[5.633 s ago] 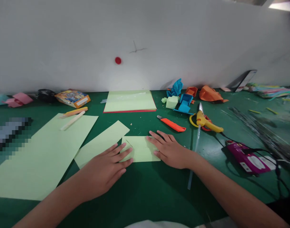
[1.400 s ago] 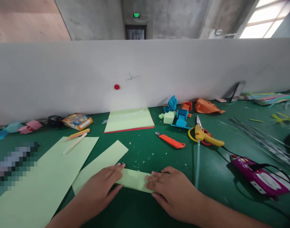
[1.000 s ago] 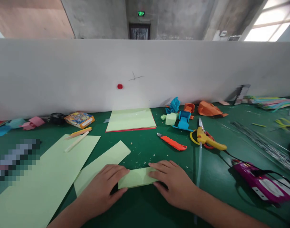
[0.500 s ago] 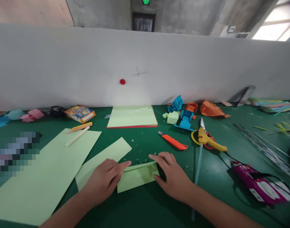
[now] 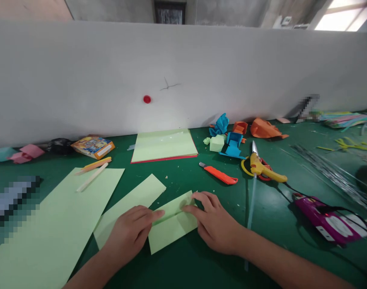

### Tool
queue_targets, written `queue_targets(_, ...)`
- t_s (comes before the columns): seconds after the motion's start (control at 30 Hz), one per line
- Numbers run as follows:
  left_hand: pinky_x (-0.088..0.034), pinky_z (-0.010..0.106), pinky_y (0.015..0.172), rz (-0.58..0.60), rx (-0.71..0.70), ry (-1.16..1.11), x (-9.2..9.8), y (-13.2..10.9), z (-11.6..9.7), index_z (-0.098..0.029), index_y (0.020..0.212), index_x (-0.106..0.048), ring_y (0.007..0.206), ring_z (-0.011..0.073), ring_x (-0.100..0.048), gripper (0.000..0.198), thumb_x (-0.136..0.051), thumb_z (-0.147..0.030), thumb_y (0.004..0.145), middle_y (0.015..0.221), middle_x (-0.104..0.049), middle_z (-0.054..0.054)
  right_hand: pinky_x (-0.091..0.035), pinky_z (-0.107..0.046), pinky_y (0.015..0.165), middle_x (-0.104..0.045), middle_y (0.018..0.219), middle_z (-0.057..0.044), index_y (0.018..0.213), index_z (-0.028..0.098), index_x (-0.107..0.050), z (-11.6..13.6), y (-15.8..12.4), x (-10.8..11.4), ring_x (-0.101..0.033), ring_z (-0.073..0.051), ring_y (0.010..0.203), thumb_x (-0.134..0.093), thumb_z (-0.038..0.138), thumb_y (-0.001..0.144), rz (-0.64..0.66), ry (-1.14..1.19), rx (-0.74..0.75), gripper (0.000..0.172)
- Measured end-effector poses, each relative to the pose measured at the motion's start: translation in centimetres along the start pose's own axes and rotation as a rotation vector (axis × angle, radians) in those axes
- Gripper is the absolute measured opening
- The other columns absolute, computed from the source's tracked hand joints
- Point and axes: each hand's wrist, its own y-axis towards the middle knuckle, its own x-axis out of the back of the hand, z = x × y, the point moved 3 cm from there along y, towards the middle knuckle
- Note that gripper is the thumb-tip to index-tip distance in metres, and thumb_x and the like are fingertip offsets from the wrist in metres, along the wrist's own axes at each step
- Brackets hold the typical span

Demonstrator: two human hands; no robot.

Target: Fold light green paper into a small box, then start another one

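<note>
A small light green folded paper (image 5: 170, 225) lies on the green table (image 5: 183, 265) just in front of me. My left hand (image 5: 129, 235) rests on its left end, with the fingers together and the fingertips pressing the fold. My right hand (image 5: 215, 222) is at the paper's right end. Its fingers curl over the upper flap and pinch it near the middle crease. A longer light green strip (image 5: 127, 206) lies partly under my left hand.
A big light green sheet (image 5: 51, 224) lies at the left with sticks on it. Further back lie a paper stack (image 5: 163, 145), an orange box cutter (image 5: 219, 175), yellow scissors (image 5: 263, 168), a purple glue gun (image 5: 320, 218), coloured paper models (image 5: 231, 138) and a white partition wall (image 5: 183, 76).
The paper went from a flat rectangle to a narrow folded strip. Now its upper flap is lifted and turned by my right fingers. Both hands have stayed at its ends.
</note>
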Motion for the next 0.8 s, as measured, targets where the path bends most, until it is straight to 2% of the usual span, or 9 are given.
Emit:
queue_targets(0.13, -0.054, 0.017, 0.069, 0.024, 0.107, -0.101, -0.2, -0.3, 0.8, -0.029, 0.123, -0.072, 0.081, 0.0116, -0.071, 0.036, -0.048, -0.013, 0.100, 0.093, -0.076, 0.000, -0.040, -0.059, 0.111, -0.039, 0.150, -0.014, 0.134, 0.024, -0.061, -0.1, -0.1, -0.1, -0.034, -0.037, 0.138, -0.051, 0.010, 0.091, -0.016, 0.000, 0.009, 0.046)
queue_targets(0.3, -0.053, 0.014, 0.068, 0.054, 0.221, -0.166, -0.2, -0.6, 1.3, -0.031, 0.123, -0.073, 0.081, 0.0098, -0.072, 0.035, -0.051, -0.017, 0.100, 0.095, -0.076, -0.001, -0.042, -0.060, 0.109, -0.041, 0.150, -0.015, 0.144, 0.025, -0.054, 0.0, 0.1, 0.2, -0.038, -0.037, 0.134, -0.050, 0.012, 0.093, -0.002, -0.019, 0.026, 0.052)
queue_targets(0.47, -0.055, 0.017, 0.072, 0.058, 0.241, -0.189, -0.4, -0.7, 1.5, -0.033, 0.121, -0.074, 0.086, 0.0118, -0.073, 0.034, -0.051, -0.020, 0.101, 0.100, -0.076, 0.000, -0.042, -0.057, 0.108, -0.042, 0.150, -0.015, 0.141, 0.025, -0.056, -0.1, 0.1, 0.3, -0.039, -0.035, 0.134, -0.051, 0.013, 0.093, -0.015, -0.027, 0.030, 0.049)
queue_targets(0.63, -0.054, 0.018, 0.070, 0.066, 0.234, -0.185, -0.3, -0.7, 1.5, -0.031, 0.119, -0.075, 0.082, 0.0121, -0.072, 0.034, -0.050, -0.020, 0.100, 0.095, -0.076, 0.000, -0.043, -0.050, 0.104, -0.051, 0.141, -0.014, 0.126, 0.021, -0.060, 0.4, -0.1, 0.3, -0.044, -0.031, 0.128, -0.053, 0.008, 0.091, -0.128, -0.006, 0.113, 0.038)
queue_targets(0.73, -0.055, 0.019, 0.071, 0.074, 0.227, -0.173, -0.3, -0.6, 1.3, -0.030, 0.117, -0.076, 0.082, 0.0133, -0.073, 0.033, -0.049, -0.021, 0.100, 0.094, -0.076, 0.001, -0.041, -0.045, 0.098, -0.059, 0.132, -0.011, 0.108, 0.021, -0.061, 1.0, -0.4, 0.6, -0.049, -0.027, 0.119, -0.054, 0.005, 0.091, -0.242, 0.021, 0.230, 0.024)
queue_targets(0.8, -0.057, 0.021, 0.075, 0.080, 0.279, -0.150, -0.4, -0.7, 1.3, -0.029, 0.119, -0.075, 0.087, 0.0147, -0.074, 0.032, -0.049, -0.025, 0.101, 0.100, -0.078, 0.002, -0.039, -0.042, 0.094, -0.066, 0.122, -0.006, 0.098, 0.021, -0.060, 1.3, -0.7, 0.8, -0.053, -0.023, 0.111, -0.055, 0.003, 0.090, -0.304, 0.041, 0.325, 0.020)
